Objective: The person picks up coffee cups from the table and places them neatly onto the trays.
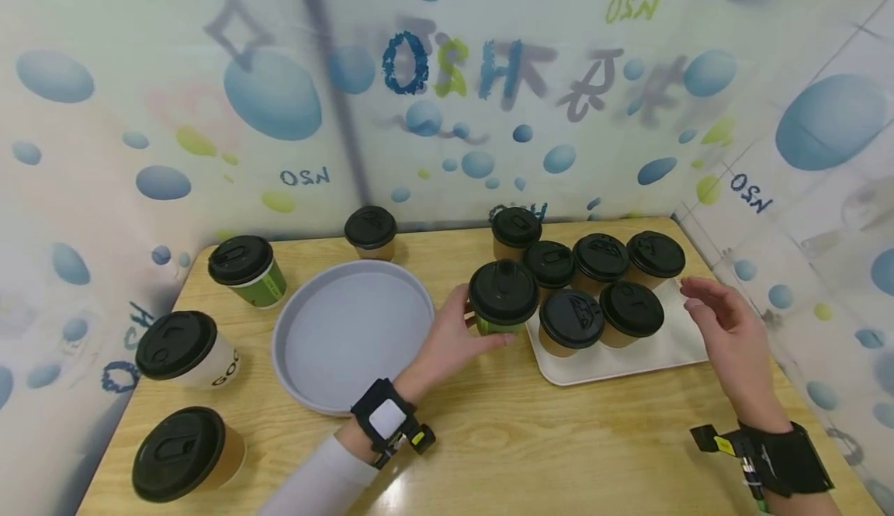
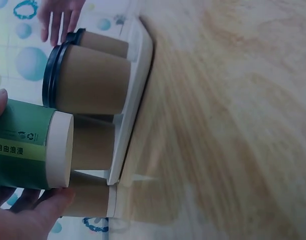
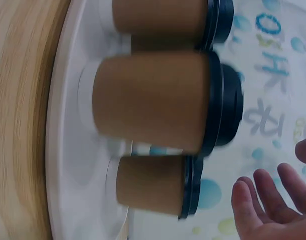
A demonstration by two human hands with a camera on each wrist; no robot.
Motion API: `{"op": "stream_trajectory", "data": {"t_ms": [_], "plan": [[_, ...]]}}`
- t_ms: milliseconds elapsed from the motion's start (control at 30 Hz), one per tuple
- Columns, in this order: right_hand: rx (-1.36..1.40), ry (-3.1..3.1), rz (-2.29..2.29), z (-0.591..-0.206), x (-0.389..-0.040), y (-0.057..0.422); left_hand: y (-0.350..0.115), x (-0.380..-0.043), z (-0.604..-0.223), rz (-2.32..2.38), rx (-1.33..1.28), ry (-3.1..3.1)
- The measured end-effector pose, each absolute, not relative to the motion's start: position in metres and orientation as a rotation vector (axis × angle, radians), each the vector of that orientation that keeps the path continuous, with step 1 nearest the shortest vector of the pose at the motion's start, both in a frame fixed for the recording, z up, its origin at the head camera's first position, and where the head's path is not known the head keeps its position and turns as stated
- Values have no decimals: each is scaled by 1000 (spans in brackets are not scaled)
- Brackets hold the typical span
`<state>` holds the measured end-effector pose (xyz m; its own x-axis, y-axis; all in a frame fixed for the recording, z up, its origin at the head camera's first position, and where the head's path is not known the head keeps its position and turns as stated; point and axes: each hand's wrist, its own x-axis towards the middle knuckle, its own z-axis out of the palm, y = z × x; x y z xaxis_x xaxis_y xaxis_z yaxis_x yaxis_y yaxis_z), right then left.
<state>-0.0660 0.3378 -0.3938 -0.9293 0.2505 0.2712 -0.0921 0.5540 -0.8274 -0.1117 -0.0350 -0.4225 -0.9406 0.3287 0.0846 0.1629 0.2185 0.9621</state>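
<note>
Cup [image 1: 503,299] in left hand [image 1: 454,336], raised near white tray's edge [image 1: 628,369]

Right hand [image 3: 280,215], fingers [image 3: 270,195] loosely bent, apart from cups. First brown cup [image 3: 150,185], black lid, left of fingers, lid toward them. Second brown cup [image 3: 153,100], black lid, up-left of fingers; third brown cup [image 3: 163,17] beyond it, cropped. White tray [image 3: 65,165] under cups; wood surface [image 3: 15,125] farthest left of fingers. Spotted backdrop [image 3: 210,192] behind fingers.

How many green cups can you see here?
2. One green cup is in the left hand; the other green cup sits back-left of the round tray.
</note>
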Motion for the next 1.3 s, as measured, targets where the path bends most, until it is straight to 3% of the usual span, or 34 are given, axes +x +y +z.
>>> {"op": "stream_trajectory", "data": {"t_ms": [467, 800, 1300], "plan": [[-349, -2577, 1180, -402, -77, 373, -18, -103, -436, 1645, 528, 2450], [-283, -3024, 816, -429, -95, 417, -10, -102, -437, 1644, 514, 2441], [-370, -3185, 752, -437, -108, 431, -3, -107, -438, 1623, 535, 2450]]}}
